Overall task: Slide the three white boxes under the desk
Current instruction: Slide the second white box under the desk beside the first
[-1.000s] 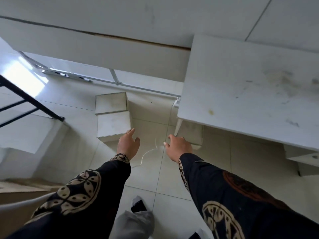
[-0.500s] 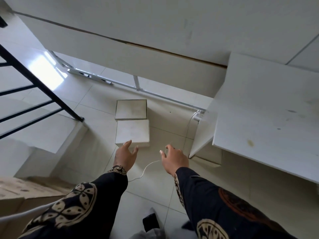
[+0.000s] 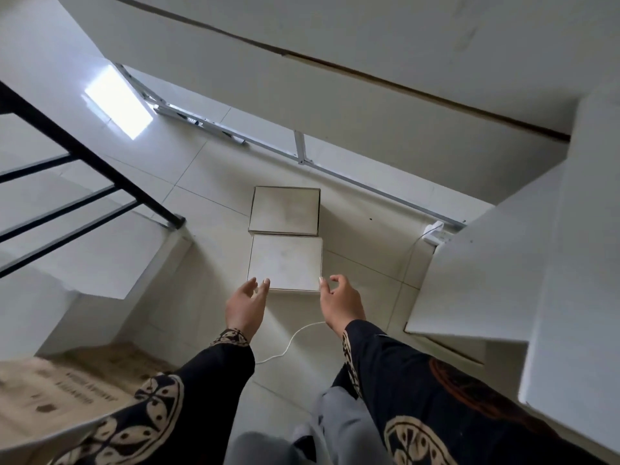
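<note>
Near white box between open left hand, right hand

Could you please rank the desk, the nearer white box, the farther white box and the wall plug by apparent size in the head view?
1. desk
2-3. nearer white box and farther white box: near-identical; nearness makes ranking unsure
4. wall plug

Surfaces: mostly pale, hard, smooth.

Floor tiles are seen glazed and glossy, a bright glare patch at upper left. Two white boxes look matt, slightly scuffed. Railing reads as black painted metal. Sleeves are patterned dark cloth. The desk top appears matt white.
</note>
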